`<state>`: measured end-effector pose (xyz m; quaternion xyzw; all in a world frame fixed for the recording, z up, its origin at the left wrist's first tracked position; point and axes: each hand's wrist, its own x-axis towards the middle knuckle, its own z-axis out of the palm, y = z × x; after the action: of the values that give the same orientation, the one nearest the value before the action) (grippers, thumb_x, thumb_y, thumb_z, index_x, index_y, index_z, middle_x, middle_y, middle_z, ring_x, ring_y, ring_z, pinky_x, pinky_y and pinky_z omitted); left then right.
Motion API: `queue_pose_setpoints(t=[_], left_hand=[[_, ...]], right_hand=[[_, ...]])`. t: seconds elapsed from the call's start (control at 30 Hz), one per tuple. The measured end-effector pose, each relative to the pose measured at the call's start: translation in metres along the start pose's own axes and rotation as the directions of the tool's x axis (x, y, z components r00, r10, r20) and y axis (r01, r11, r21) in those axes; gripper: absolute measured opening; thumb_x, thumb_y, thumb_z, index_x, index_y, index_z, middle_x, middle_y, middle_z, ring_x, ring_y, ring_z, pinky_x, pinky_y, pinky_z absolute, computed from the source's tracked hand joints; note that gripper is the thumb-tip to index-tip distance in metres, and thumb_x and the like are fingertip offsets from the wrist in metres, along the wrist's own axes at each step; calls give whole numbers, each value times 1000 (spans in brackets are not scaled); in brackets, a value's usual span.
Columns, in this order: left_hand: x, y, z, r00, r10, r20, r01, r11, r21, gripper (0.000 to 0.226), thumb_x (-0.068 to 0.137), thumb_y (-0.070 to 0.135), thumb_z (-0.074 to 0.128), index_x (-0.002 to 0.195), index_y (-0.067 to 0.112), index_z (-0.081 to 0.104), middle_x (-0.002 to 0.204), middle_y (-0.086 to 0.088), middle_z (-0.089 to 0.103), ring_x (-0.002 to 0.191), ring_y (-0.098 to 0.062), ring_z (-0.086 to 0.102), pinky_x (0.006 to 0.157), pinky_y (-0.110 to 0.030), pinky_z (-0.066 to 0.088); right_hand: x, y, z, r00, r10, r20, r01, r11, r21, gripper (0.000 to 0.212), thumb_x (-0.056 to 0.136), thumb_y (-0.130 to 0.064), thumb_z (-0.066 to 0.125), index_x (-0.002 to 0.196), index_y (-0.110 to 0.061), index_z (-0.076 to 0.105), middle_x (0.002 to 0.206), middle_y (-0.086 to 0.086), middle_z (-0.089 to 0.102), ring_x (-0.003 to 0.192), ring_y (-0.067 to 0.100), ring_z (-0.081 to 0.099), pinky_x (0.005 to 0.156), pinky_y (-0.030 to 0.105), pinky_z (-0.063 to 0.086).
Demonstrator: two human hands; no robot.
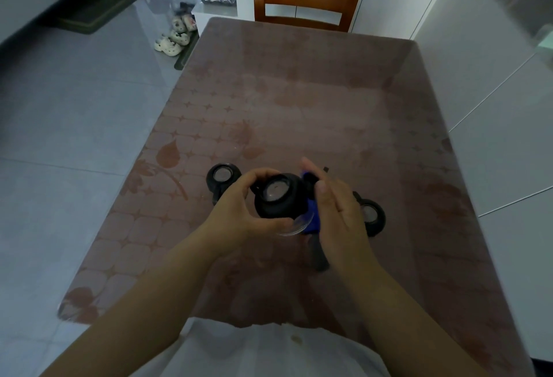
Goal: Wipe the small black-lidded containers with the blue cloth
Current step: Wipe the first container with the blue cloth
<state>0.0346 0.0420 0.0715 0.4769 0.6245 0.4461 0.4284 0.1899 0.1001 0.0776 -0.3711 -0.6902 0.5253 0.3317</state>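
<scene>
Left hand (239, 212) curled round black-lidded container (279, 195); right hand (339, 215) fairly flat, apparently pressing blue cloth (312, 216) against it

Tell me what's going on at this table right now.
A person at the table is cleaning small containers. The left hand grips one black-lidded container, lifted above the tabletop, while the right hand presses the blue cloth against its side. Two more containers stand on the table: the left container in plain view and the right container partly hidden behind the right hand.
</scene>
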Motion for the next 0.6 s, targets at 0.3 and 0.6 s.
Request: queue_pose_setpoints(t=[0.3,0.6], left_hand=[[-1,2,0,992,50,116,-61,994,93,70,56,38,83,118,41,50,126,7,55,118,-10,55,101,-38,48],[2,-3,8,992,50,115,-50,999,-8,70,59,33,84,121,34,51,124,20,53,122,-3,51,107,-33,43]], right_hand=[[11,-4,0,970,188,155,-220,950,221,31,101,-28,35,113,-31,63,133,-4,56,120,7,53,99,24,46],[-13,5,-8,959,267,97,-284,899,334,32,100,-31,29,124,-31,51,125,-12,56,110,-2,58,87,17,50]])
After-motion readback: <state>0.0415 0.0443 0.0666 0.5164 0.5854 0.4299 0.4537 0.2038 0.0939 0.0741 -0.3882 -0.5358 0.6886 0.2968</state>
